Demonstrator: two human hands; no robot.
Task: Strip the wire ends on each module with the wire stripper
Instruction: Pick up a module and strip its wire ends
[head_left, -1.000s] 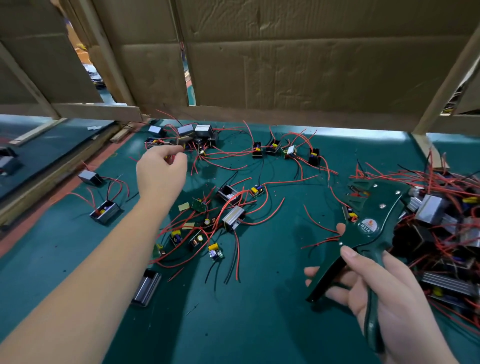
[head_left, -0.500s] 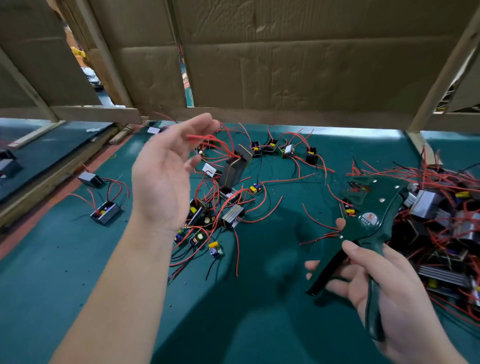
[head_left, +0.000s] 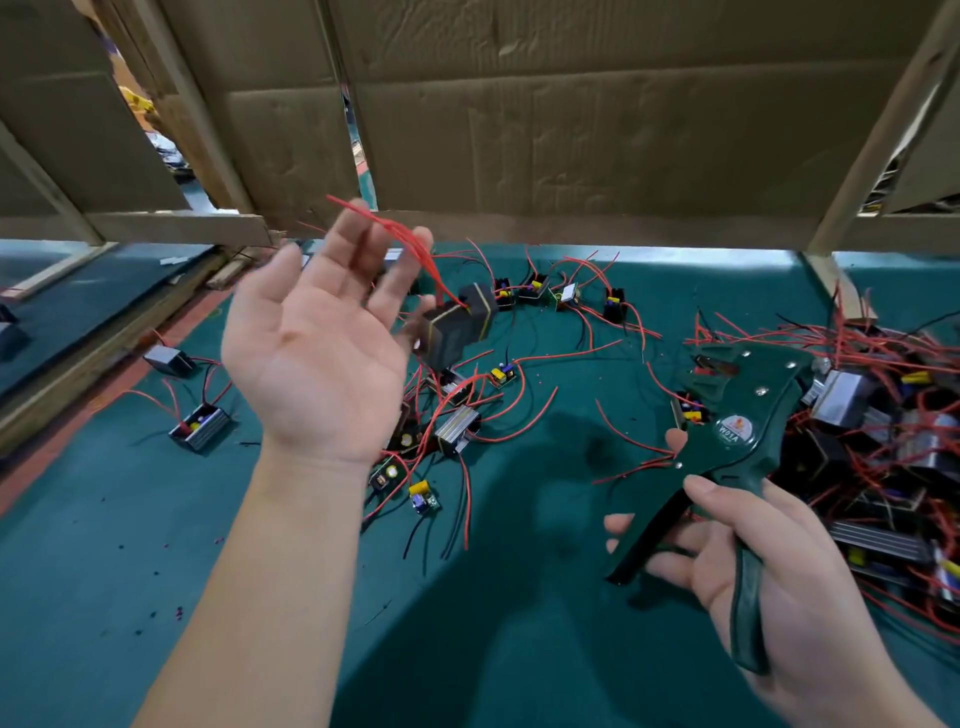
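Observation:
My left hand (head_left: 317, 348) is raised palm-up above the green mat. Its fingertips pinch the red wires (head_left: 410, 236) of a dark module (head_left: 457, 327), which dangles blurred to the right of the fingers. My right hand (head_left: 769, 582) grips the handles of the green wire stripper (head_left: 727, 431) at the lower right, jaws pointing up and away, handles spread. Stripper and dangling module are well apart. Several more modules with red wires (head_left: 452, 426) lie on the mat under my left hand.
A tangled heap of modules and red wires (head_left: 883, 415) fills the right side of the green mat (head_left: 519, 623). Two single modules (head_left: 200, 428) lie at the left. A row of small modules (head_left: 566, 296) sits near the cardboard back wall (head_left: 571, 130).
My left hand picked a module from the far pile by its wires, turned palm-up and lifted it higher and nearer. My right hand has kept hold of the stripper, almost still.

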